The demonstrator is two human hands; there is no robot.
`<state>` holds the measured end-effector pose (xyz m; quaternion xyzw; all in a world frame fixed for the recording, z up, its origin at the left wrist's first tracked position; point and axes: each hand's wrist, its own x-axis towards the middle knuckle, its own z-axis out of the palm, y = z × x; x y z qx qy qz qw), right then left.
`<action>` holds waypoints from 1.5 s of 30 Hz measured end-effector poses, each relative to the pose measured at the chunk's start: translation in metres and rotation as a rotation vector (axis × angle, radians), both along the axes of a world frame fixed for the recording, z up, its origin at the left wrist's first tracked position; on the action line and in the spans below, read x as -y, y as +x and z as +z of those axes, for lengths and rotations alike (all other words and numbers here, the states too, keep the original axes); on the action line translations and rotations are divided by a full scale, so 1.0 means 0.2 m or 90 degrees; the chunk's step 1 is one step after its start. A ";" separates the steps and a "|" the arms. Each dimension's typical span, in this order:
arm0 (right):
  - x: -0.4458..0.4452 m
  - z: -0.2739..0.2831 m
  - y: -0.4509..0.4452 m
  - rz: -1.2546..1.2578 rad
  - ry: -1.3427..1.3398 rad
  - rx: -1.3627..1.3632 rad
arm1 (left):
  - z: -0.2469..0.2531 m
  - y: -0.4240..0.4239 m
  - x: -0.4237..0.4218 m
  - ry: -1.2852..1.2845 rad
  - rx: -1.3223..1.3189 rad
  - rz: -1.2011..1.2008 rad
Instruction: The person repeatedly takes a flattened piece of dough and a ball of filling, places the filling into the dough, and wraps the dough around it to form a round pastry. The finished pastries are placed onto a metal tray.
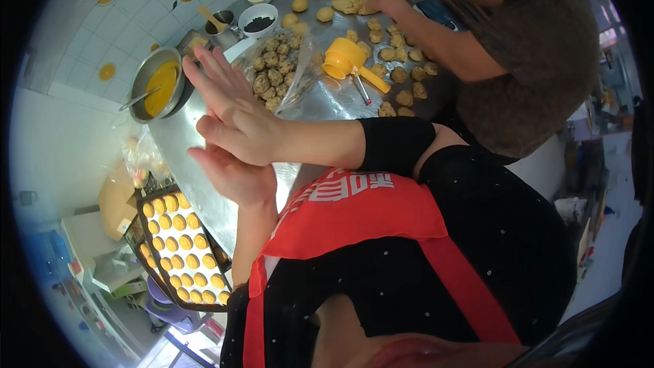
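My right hand (pixel 240 107), its fingers stretched out, lies over my left hand (pixel 235 176). The heels of the two palms meet or nearly meet; whether anything is between them is hidden. Just beyond is a clear plastic bag (pixel 301 74) with many lumpy, dark-flecked balls (pixel 273 71). To its right stands a yellow plastic scoop-like tool (pixel 345 59) with a handle, beside a thin metal tool with a red tip (pixel 364 91). Plain dough pieces (pixel 398 75) are spread farther right. A steel bowl (pixel 173 97) of yellow liquid holds a spoon, left of my right hand.
A co-worker's hands (pixel 380 0) touch a large dough mass (pixel 352 4) at the table's far right. White bowls (pixel 258 18) and a steel pot (pixel 223 30) stand along the tiled wall. A black tray (pixel 225 266) of round yellow pastries (pixel 186 243) is at lower left, below the metal table (pixel 204 163).
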<state>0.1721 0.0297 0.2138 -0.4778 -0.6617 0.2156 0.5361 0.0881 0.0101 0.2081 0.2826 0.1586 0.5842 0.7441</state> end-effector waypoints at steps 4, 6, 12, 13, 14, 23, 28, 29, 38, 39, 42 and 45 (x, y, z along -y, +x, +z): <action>0.05 0.03 -0.05 0.034 0.053 0.092 | 0.04 0.02 0.04 0.140 -0.119 0.084; 0.06 0.04 -0.05 0.052 0.054 0.069 | 0.03 0.04 0.06 0.187 -0.180 0.094; -0.03 -0.01 0.00 0.032 -0.126 -0.101 | -0.07 0.05 -0.03 0.061 -0.030 -0.042; -0.07 -0.01 0.02 0.041 -0.174 -0.182 | -0.06 0.04 -0.05 0.021 0.004 -0.083; -0.06 -0.01 0.06 0.041 -0.230 -0.252 | -0.04 0.02 -0.07 -0.019 0.038 -0.125; -0.03 -0.14 0.06 0.178 -0.149 -0.571 | 0.02 0.04 -0.10 -0.008 -0.186 -0.221; -0.02 -0.06 0.01 0.019 -0.134 -0.213 | -0.13 0.08 -0.12 0.237 -0.189 0.012; -0.03 -0.05 0.01 0.031 -0.165 -0.290 | -0.13 0.08 -0.12 0.152 -0.112 -0.043; -0.04 -0.14 0.09 0.020 0.041 -0.060 | -0.09 0.11 -0.09 0.119 -0.185 -0.072; -0.07 -0.16 0.07 0.041 -0.008 -0.169 | -0.09 0.09 -0.10 0.038 -0.169 -0.125; -0.04 -0.10 0.07 0.082 -0.230 -0.605 | -0.13 0.01 -0.17 -0.092 -0.200 -0.180; -0.02 -0.16 -0.02 0.117 -0.187 -0.404 | -0.14 0.05 -0.07 0.096 -0.236 -0.017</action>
